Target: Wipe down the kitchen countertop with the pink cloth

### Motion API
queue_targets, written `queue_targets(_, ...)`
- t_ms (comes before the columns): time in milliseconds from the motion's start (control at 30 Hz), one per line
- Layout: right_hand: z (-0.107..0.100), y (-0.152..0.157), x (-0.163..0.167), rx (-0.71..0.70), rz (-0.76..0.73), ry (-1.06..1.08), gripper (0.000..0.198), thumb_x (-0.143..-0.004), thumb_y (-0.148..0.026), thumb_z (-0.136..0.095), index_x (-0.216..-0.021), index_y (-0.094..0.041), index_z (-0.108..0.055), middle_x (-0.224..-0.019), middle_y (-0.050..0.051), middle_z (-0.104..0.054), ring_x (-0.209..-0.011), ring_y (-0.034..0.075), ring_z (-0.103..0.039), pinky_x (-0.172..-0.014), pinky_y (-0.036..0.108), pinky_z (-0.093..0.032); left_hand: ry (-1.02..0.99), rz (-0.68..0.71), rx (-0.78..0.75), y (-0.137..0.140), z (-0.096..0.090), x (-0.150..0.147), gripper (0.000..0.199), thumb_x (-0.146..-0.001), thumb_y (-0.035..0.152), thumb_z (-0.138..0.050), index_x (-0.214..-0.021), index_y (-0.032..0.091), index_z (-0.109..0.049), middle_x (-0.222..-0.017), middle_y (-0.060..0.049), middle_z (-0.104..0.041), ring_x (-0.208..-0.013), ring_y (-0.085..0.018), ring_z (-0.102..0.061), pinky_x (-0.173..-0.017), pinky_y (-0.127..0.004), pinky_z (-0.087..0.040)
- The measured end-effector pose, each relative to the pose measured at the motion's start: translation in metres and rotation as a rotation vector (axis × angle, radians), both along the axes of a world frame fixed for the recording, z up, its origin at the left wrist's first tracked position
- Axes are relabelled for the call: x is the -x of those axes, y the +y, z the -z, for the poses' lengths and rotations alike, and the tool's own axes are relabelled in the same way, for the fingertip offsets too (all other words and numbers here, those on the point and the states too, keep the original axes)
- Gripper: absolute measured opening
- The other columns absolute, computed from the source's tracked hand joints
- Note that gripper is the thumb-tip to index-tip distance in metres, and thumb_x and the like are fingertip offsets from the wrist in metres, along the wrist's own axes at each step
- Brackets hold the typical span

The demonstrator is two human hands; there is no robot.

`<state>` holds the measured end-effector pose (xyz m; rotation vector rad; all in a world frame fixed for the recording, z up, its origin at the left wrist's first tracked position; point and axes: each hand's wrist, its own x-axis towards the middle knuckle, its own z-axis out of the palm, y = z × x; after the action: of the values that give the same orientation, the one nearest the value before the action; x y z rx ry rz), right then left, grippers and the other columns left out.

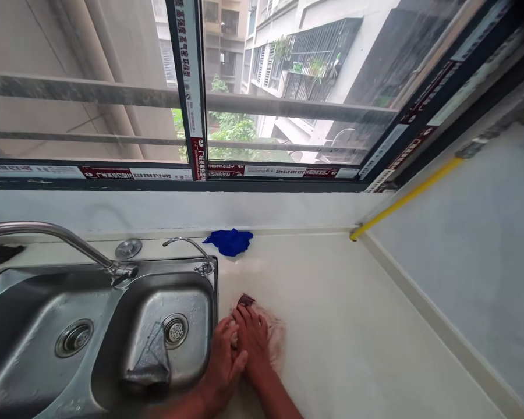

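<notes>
Pale pinkish cleaning cloth with a dark maroon corner [274, 334]: soft fabric, bunched and flattened on the cream countertop, just right of the steel sink's edge. Mostly hidden under both hands. Left hand [220, 361] and right hand [254, 343] lie palm-down on it, side by side and touching, fingers pointing away toward the window. Exposed parts: a crumpled pale flap sticking out to the right of the right hand, and the maroon corner poking out past the fingertips at the far end. Cloth lies flat against the counter, not lifted. Its full outline and any pattern can't be made out.
</notes>
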<state>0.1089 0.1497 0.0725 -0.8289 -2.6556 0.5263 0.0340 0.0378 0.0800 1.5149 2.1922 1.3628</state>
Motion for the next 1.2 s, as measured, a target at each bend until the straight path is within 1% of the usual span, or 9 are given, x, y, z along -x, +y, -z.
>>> queue_targets(100, -0.008, -0.001, -0.022, 0.086, -0.019, 0.119, 0.068, -0.082, -0.036, -0.063, -0.145, -0.019, -0.043, -0.150, 0.014, -0.041, -0.138, 0.032, -0.037, -0.113, 0.051, -0.034, 0.007, 0.019, 0.025, -0.033, -0.005, -0.009, 0.048, -0.095, 0.034, -0.050, -0.141, 0.024, -0.040, -0.149, -0.015, -0.039, -0.140, -0.029, -0.040, -0.110, -0.052, -0.042)
queue_targets(200, -0.016, 0.025, -0.075, 0.044, 0.074, 0.240, 0.059, -0.092, -0.044, -0.053, -0.145, -0.021, -0.042, -0.151, 0.013, -0.040, -0.139, 0.029, -0.037, -0.113, 0.049, -0.036, 0.053, 0.104, 0.059, -0.039, -0.010, -0.016, 0.045, -0.094, 0.030, -0.050, -0.139, 0.025, -0.045, -0.149, -0.015, -0.043, -0.141, -0.028, -0.039, -0.111, -0.052, -0.041)
queue_targets(300, -0.009, 0.057, -0.152, -0.113, 0.369, 0.163, 0.052, -0.098, -0.052, -0.037, -0.135, -0.019, -0.053, -0.145, 0.014, -0.047, -0.138, 0.031, -0.038, -0.115, 0.055, -0.030, 0.130, 0.216, 0.147, -0.015, -0.015, -0.030, 0.054, -0.091, 0.031, -0.054, -0.144, 0.024, -0.045, -0.153, -0.016, -0.042, -0.145, -0.034, -0.034, -0.112, -0.058, -0.038)
queue_targets(467, 0.022, 0.073, -0.243, -0.058, 0.895, -0.252, 0.071, -0.097, -0.060, -0.016, -0.145, -0.017, -0.046, -0.155, 0.017, -0.034, -0.144, 0.036, -0.027, -0.112, 0.064, -0.026, 0.216, 0.297, 0.392, 0.042, -0.016, -0.049, 0.079, -0.078, 0.056, -0.067, -0.147, 0.024, -0.047, -0.161, -0.021, -0.029, -0.148, -0.050, -0.018, -0.111, -0.072, -0.022)
queue_targets(600, 0.037, 0.061, -0.253, -0.028, 0.966, -0.297, 0.073, -0.097, -0.060, -0.010, -0.153, -0.021, -0.036, -0.159, 0.016, -0.027, -0.147, 0.034, -0.020, -0.112, 0.065, -0.021, 0.319, 0.333, 0.344, 0.055, -0.001, -0.031, 0.082, -0.076, 0.067, -0.064, -0.148, 0.034, -0.044, -0.164, -0.013, -0.026, -0.150, -0.046, -0.015, -0.113, -0.068, -0.017)
queue_targets(733, 0.042, 0.062, -0.251, -0.049, 0.968, -0.303, 0.076, -0.096, -0.063, -0.009, -0.153, -0.021, -0.036, -0.159, 0.015, -0.029, -0.147, 0.034, -0.021, -0.113, 0.064, -0.020, 0.414, 0.250, 0.332, 0.074, -0.001, 0.021, 0.074, -0.077, 0.067, -0.064, -0.144, 0.042, -0.048, -0.165, -0.009, -0.023, -0.149, -0.047, -0.014, -0.112, -0.068, -0.013)
queue_targets(1033, 0.034, 0.066, -0.243, -0.067, 1.016, -0.293, 0.071, -0.097, -0.059, -0.011, -0.148, -0.022, -0.044, -0.157, 0.013, -0.033, -0.146, 0.029, -0.023, -0.114, 0.059, -0.019, 0.507, 0.160, 0.508, 0.201, -0.042, 0.111, 0.066, -0.079, 0.068, -0.063, -0.137, 0.035, -0.058, -0.146, -0.015, -0.048, -0.128, -0.044, -0.042, -0.103, -0.065, -0.024)
queue_targets(1133, 0.030, 0.066, -0.241, -0.062, 1.021, -0.298, 0.071, -0.096, -0.058, -0.011, -0.147, -0.022, -0.045, -0.157, 0.012, -0.033, -0.146, 0.028, -0.023, -0.114, 0.058, -0.019, 0.522, 0.142, 0.504, 0.200, -0.045, 0.105, 0.062, -0.087, 0.064, -0.053, -0.140, 0.030, -0.056, -0.142, -0.017, -0.049, -0.126, -0.043, -0.042, -0.101, -0.063, -0.027)
queue_targets(1200, 0.029, 0.066, -0.240, -0.057, 1.022, -0.303, 0.070, -0.097, -0.056, -0.010, -0.147, -0.023, -0.045, -0.157, 0.013, -0.033, -0.146, 0.028, -0.023, -0.114, 0.057, -0.019, 0.534, 0.161, 0.503, 0.174, -0.045, 0.087, 0.062, -0.089, 0.060, -0.051, -0.143, 0.029, -0.052, -0.140, -0.018, -0.050, -0.126, -0.042, -0.042, -0.099, -0.061, -0.029)
